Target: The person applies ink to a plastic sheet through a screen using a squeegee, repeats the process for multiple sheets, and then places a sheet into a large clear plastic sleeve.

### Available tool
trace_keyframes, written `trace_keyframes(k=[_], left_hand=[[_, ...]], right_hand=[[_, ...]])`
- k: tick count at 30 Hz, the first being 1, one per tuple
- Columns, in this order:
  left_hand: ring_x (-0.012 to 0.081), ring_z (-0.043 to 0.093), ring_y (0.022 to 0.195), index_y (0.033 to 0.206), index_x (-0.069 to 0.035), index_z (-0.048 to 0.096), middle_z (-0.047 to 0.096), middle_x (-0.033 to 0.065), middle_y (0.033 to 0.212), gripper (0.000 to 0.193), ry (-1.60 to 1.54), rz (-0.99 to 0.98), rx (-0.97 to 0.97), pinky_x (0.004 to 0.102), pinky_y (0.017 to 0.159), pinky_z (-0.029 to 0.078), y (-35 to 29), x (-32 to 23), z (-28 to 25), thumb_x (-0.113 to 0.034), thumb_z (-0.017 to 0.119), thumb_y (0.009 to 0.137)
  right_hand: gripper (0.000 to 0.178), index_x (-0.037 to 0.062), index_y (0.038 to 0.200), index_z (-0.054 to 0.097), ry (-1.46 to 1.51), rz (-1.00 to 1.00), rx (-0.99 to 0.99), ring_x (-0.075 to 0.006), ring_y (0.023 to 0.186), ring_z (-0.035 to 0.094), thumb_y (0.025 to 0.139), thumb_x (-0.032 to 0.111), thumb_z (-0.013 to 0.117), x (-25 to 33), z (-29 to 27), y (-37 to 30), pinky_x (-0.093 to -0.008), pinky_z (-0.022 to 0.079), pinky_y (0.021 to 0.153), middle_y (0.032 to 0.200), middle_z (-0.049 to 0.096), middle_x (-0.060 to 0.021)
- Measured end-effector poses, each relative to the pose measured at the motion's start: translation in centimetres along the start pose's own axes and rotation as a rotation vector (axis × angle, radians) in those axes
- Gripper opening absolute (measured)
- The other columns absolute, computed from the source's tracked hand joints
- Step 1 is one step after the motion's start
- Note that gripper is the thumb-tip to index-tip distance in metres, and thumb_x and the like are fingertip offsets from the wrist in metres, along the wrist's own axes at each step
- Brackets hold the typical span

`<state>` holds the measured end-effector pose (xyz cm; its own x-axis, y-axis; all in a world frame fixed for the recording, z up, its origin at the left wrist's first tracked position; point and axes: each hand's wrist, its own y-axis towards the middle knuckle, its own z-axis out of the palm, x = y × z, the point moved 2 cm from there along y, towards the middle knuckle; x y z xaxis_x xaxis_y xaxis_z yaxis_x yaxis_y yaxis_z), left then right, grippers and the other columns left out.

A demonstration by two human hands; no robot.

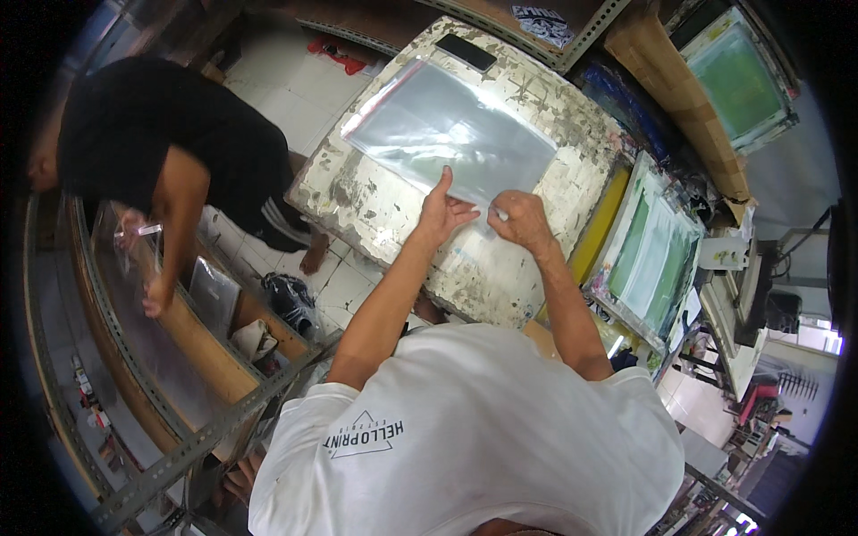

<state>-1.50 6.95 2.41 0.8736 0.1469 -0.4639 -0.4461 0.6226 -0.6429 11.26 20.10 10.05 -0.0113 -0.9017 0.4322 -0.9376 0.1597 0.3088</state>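
Observation:
A stack of clear plastic bags lies flat on the worn, paint-flaked white table in front of me, with a reddish strip along its left edge. My right hand is closed at the near right corner of the stack, its fingers pinching the plastic there. Beside it, my left hand is at the near edge, thumb raised and fingers stretched toward the right hand. It grips nothing that I can see. How many sheets the right fingers hold is hidden.
A black phone rests at the table's far end. Screen-printing frames stand to the right beside a cardboard sheet. On the left, a person in black bends over metal-framed shelves, handling clear plastic. A black bag sits nearby.

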Motion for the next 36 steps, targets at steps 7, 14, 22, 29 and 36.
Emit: trace_keyframes(k=[7,14,22,29,36], left_hand=[[0.0249,0.07,0.084,0.114,0.005,0.055,0.065,0.0136,0.1,0.028,0.083,0.247,-0.24,0.0356,0.061,0.059,0.2,-0.2,1.4,0.0,0.067,0.089],[0.0201,0.07,0.091,0.122,0.004,0.058,0.069,0.0134,0.108,0.035,0.269,0.109,-0.15,0.0312,0.068,0.059,-7.3,-3.0,-7.3,0.001,0.068,0.089],[0.02,0.069,0.095,0.119,0.007,0.063,0.071,0.0152,0.108,0.037,0.619,0.261,-0.287,0.0318,0.079,0.056,-10.6,0.4,-16.4,-0.009,0.075,0.089],[0.0195,0.067,0.088,0.109,0.004,0.067,0.073,0.0096,0.098,0.026,0.831,0.614,-0.378,0.0345,0.08,0.053,-9.5,1.8,-14.7,-0.008,0.073,0.087],[0.0177,0.068,0.081,0.11,0.006,0.067,0.073,0.0117,0.097,0.028,0.769,0.512,-0.279,0.0324,0.076,0.055,-13.1,2.0,-13.3,-0.003,0.074,0.085]], right_hand=[[0.047,0.0039,0.121,0.065,-0.038,0.134,-0.391,-0.0316,0.104,0.064,0.081,0.026,0.078,1.0,-0.6,-4.0,-0.0398,0.051,0.088,0.108,0.069,-0.0145],[0.038,-0.0005,0.129,0.059,0.765,1.127,-0.494,-0.0172,0.091,0.065,0.096,0.018,0.063,-6.0,3.2,-13.4,-0.0307,0.054,0.077,0.114,0.065,-0.0111],[0.061,-0.0045,0.128,0.06,0.336,0.833,-0.023,-0.0257,0.089,0.067,0.084,0.033,0.079,-0.5,4.8,-11.7,-0.0378,0.055,0.081,0.115,0.068,-0.0209],[0.045,-0.0034,0.121,0.064,0.18,0.817,0.063,-0.0369,0.096,0.065,0.088,0.027,0.072,-1.8,8.0,-9.4,-0.0442,0.05,0.088,0.102,0.067,-0.0219],[0.027,-0.0024,0.11,0.067,0.579,0.804,0.034,-0.0266,0.082,0.07,0.087,0.01,0.071,-0.2,2.9,-12.5,-0.0383,0.053,0.079,0.096,0.073,-0.0185]])
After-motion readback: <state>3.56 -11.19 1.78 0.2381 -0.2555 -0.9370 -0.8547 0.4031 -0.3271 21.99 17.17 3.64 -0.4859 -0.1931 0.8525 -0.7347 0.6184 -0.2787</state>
